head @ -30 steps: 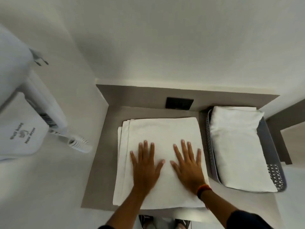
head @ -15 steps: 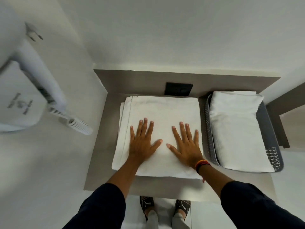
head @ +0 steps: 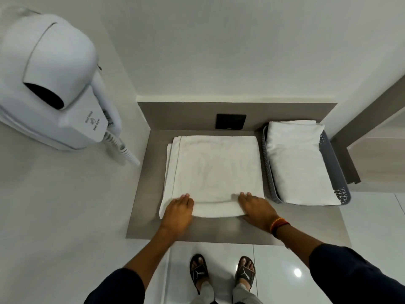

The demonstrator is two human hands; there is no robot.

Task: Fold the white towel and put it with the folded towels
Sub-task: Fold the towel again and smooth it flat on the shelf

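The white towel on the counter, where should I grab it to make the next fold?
Probably the near edge of the white towel, from the front, one corner per hand. That edge is already lifted into a soft roll with the left hand and right hand at its ends; the rest lies flat on the counter, and the basket crowds the right side.

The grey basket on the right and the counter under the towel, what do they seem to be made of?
The grey basket looks like moulded plastic with a matt finish: its walls carry a regular pattern of small holes. The counter looks like a smooth grey-brown laminate or stone-like slab, matt with a faint sheen; which of the two cannot be told. The white towel on it looks like soft terry cloth.
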